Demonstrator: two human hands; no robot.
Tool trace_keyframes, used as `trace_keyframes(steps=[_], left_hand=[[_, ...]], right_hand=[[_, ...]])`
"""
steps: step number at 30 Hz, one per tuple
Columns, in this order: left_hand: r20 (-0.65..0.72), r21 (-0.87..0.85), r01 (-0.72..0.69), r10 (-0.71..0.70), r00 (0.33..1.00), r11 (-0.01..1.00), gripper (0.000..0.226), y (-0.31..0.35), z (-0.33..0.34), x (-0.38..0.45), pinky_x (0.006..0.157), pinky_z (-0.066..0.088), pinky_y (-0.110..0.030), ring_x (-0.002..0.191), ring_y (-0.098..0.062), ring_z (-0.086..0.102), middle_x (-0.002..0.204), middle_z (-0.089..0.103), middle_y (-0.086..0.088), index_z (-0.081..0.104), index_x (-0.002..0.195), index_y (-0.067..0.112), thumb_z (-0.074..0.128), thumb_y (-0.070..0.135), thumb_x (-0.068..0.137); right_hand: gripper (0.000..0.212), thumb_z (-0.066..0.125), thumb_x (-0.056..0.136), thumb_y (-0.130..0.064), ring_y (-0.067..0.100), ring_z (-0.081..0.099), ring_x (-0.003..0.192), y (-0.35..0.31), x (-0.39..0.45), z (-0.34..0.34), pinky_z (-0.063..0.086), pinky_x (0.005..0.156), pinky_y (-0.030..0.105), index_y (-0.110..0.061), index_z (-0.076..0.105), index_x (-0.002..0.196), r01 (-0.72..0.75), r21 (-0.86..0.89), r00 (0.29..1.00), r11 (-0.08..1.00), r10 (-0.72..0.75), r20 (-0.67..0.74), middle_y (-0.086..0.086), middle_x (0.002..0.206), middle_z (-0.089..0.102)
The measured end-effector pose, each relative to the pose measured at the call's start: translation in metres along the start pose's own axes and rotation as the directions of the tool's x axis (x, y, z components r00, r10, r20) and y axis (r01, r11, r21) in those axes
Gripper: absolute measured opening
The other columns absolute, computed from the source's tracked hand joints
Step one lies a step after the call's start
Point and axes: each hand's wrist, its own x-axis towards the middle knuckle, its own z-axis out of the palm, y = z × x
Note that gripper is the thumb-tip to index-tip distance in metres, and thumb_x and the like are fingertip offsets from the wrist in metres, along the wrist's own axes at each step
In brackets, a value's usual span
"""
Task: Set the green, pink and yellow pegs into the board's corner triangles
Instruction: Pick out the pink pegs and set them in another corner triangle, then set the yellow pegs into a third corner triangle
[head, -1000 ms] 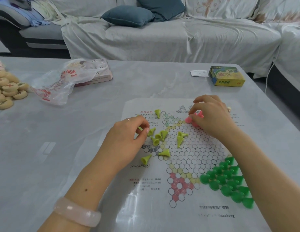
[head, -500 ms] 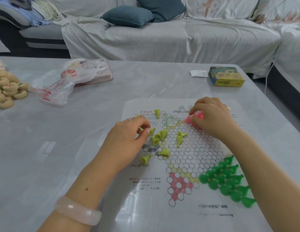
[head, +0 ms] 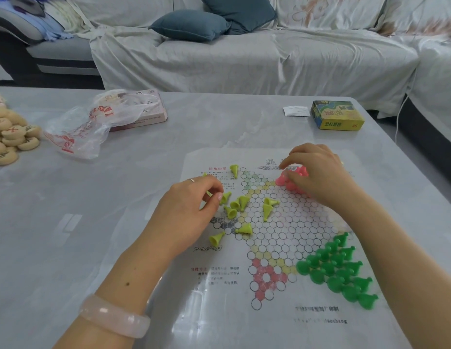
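Yellow pegs [head: 240,203]: about ten, mostly toppled, just right of left hand [head: 186,210], which pinches one; green pegs [head: 337,269]: roughly fifteen, filling near-right triangle of board [head: 282,238]; pink pegs [head: 282,178] clustered under right hand [head: 317,176], fingers curled onto them, count hidden.

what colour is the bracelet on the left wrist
Pale translucent pink bracelet, clearest in the head view.
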Motion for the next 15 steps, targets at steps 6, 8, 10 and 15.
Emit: trace_keyframes(steps=[6, 8, 10, 15], left_hand=[[0.185, 0.09, -0.067, 0.05, 0.981, 0.994, 0.036, 0.003, 0.004, -0.003, 0.107, 0.024, -0.026, 0.13, -0.009, 0.031, 0.136, 0.042, 0.012, 0.05, 0.123, 0.033, 0.048, 0.042, 0.089], [0.321, 0.282, -0.193, 0.097, 0.942, 0.94, 0.052, 0.012, 0.019, -0.009, 0.117, 0.002, -0.039, 0.142, -0.013, 0.005, 0.153, 0.014, 0.011, 0.028, 0.139, 0.04, 0.039, 0.052, 0.089], [0.396, 0.415, -0.319, 0.147, 0.907, 0.852, 0.058, 0.018, 0.04, -0.015, 0.113, -0.014, -0.052, 0.143, -0.018, -0.01, 0.156, 0.0, 0.006, 0.014, 0.143, 0.038, 0.021, 0.057, 0.089], [0.298, 0.52, -0.182, 0.022, 0.954, 0.835, 0.057, 0.014, 0.053, -0.014, 0.108, -0.01, -0.059, 0.144, -0.022, 0.0, 0.155, 0.014, 0.006, 0.03, 0.141, 0.028, 0.009, 0.045, 0.091]], right_hand=[[0.035, 0.044, 0.091, -0.037, 0.004, 0.048, 0.098, -0.028, -0.019, -0.032, 0.037, 0.088, 0.024, -0.027, 0.05, 0.123, 0.087, 0.162, 0.973, 0.983, -0.119, 0.199, -0.004, 0.125, 0.053], [0.041, 0.039, 0.092, -0.038, 0.003, 0.043, 0.113, -0.041, -0.033, -0.037, 0.033, 0.101, 0.028, -0.03, 0.039, 0.133, 0.125, 0.125, 0.905, 0.984, -0.165, 0.393, -0.007, 0.136, 0.044], [0.045, 0.038, 0.095, -0.032, 0.009, 0.032, 0.129, -0.051, -0.044, -0.032, 0.023, 0.111, 0.033, -0.031, 0.028, 0.139, 0.127, 0.112, 0.854, 0.986, -0.166, 0.494, -0.006, 0.143, 0.035], [0.046, 0.031, 0.096, -0.031, 0.028, 0.007, 0.14, -0.08, -0.061, 0.011, 0.015, 0.112, 0.042, -0.025, 0.021, 0.141, -0.074, 0.133, 0.931, 0.988, 0.021, 0.366, 0.012, 0.15, 0.014]])
